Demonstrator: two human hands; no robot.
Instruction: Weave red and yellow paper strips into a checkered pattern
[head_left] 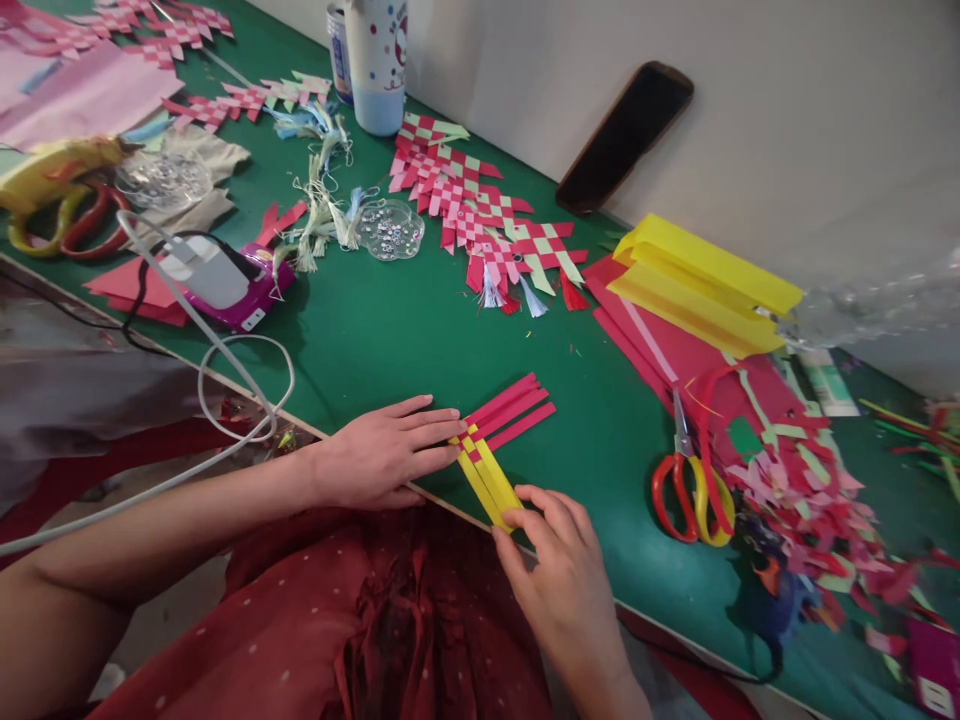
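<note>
Red paper strips (517, 408) and yellow paper strips (487, 478) cross in a small woven patch near the table's front edge. The red ends point up and right, the yellow ends down and right. My left hand (382, 452) lies flat, palm down, its fingertips on the left side of the woven patch. My right hand (562, 565) pinches the lower end of the yellow strips between thumb and fingers.
Scissors (686, 490) lie on the green table (375, 340) beside paper scraps (814, 510). Finished woven pieces (480, 205), a bead dish (390, 230), a cup (377, 70), a phone (626, 135) and folded yellow paper (701, 285) stand behind. A white cable (217, 345) loops at left.
</note>
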